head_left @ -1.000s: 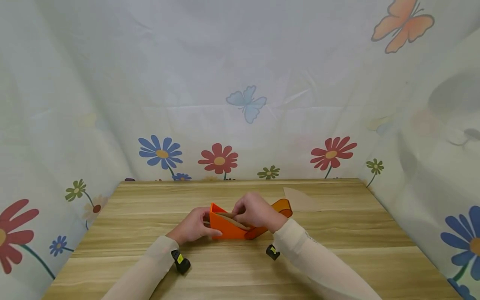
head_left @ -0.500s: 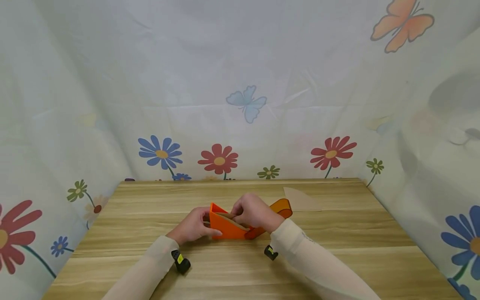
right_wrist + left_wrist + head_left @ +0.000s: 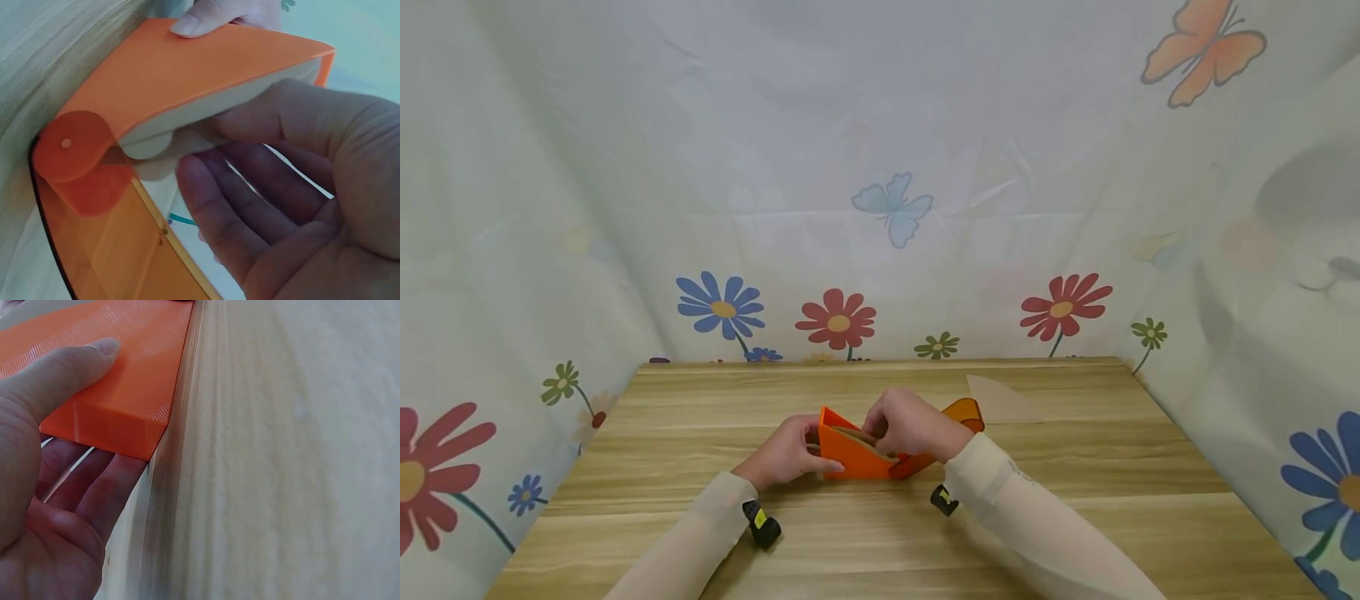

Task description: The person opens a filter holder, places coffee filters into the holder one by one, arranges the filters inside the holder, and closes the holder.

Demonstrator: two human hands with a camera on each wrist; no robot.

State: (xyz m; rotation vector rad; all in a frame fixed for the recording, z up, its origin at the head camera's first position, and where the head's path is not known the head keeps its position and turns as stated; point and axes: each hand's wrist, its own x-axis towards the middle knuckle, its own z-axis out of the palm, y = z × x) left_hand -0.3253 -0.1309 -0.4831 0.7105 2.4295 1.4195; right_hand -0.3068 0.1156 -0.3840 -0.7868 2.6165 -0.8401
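Note:
An orange coffee filter holder (image 3: 859, 460) stands on the table with its see-through amber lid (image 3: 967, 411) swung open to the right. My left hand (image 3: 788, 452) grips its left end, thumb (image 3: 81, 369) flat on the near wall and fingers behind. Inside sit brown coffee filters (image 3: 149, 145), their rounded edges showing along the slanted opening. My right hand (image 3: 912, 423) reaches into that opening from above. In the right wrist view its thumb and fingers pinch the edge of a filter; the pinched part is partly hidden by the thumb.
A single fan-shaped brown coffee filter (image 3: 1003, 400) lies flat on the wooden table (image 3: 850, 542), behind the lid to the right. A white curtain (image 3: 775, 167) printed with flowers and butterflies hangs around the table's back and sides.
My right hand's fingers have shifted slightly at the filters, which sit a little lower in the opening. My left hand, the holder and the loose filter have stayed put.

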